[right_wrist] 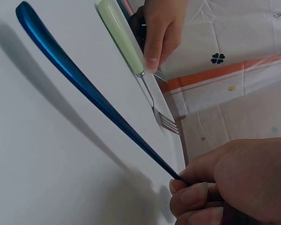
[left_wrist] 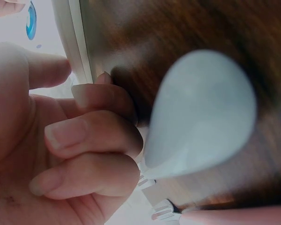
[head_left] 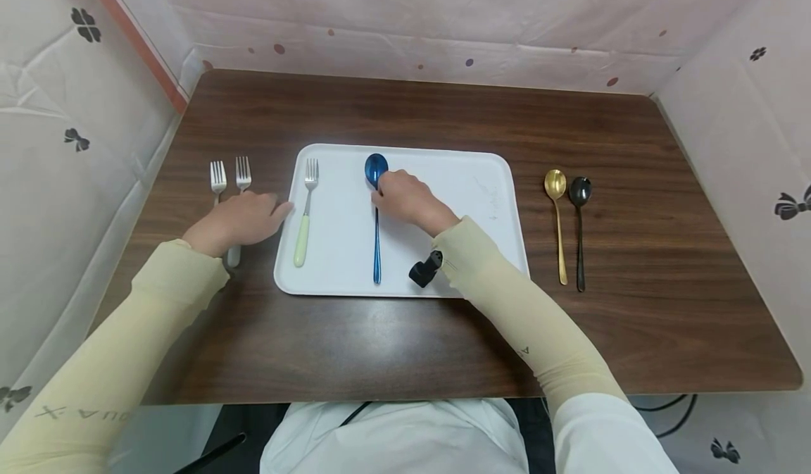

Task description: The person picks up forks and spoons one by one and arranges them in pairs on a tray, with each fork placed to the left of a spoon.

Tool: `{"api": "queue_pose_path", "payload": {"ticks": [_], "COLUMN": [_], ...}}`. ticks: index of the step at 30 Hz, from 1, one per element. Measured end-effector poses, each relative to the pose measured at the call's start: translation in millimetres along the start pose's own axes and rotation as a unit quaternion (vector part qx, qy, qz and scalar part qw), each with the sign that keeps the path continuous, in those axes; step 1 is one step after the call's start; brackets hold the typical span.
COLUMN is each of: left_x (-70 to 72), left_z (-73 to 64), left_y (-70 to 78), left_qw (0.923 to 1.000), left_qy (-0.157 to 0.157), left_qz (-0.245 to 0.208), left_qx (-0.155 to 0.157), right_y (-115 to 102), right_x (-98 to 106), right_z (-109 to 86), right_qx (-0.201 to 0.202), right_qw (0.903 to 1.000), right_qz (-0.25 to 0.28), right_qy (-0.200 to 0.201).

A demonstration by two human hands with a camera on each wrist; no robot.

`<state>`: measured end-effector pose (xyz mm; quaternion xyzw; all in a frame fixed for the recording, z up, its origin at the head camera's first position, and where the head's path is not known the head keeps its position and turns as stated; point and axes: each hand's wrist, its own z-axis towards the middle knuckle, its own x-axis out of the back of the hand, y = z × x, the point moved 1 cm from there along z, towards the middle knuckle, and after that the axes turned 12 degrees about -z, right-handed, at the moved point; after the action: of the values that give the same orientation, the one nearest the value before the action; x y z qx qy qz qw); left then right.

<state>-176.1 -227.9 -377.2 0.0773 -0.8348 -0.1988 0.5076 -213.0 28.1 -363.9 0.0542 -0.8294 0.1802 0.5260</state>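
On the white tray [head_left: 456, 171], a shiny blue spoon [head_left: 376, 248] lies with its bowl toward the back. My right hand [head_left: 410, 198] pinches its thin neck between thumb and fingers; the right wrist view shows the handle [right_wrist: 98, 101] running away from the fingertips, above its shadow. Left of it on the tray lies a fork with a light green handle [head_left: 301, 240]. My left hand [head_left: 239, 220] is over two forks beside the tray, hiding their middles, its fingers loosely bent. A pale handle [left_wrist: 201, 112] and a pink handle [left_wrist: 239, 218] show beside that hand.
To the right of the tray, a gold spoon [head_left: 559, 220] and a black spoon [head_left: 579, 227] lie side by side on the brown wooden table [head_left: 380, 347]. Patterned white sheets [head_left: 443, 23] hang behind and at both sides.
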Motion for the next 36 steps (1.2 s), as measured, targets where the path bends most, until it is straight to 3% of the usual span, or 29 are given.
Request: {"api": "queue_pose_path", "payload": {"ticks": [36], "left_x": [-1.3], "left_z": [-1.5], "left_y": [0.9], "left_qw": [1.0000], "left_qy": [0.003], "left_qz": [-0.001], "left_qx": [-0.005], "right_y": [-16.0], "right_x": [-7.9], "right_z": [7.6], "right_qx": [0.007], "right_qw": [0.9998], "right_qz": [-0.003], "right_qy": [0.018]}}
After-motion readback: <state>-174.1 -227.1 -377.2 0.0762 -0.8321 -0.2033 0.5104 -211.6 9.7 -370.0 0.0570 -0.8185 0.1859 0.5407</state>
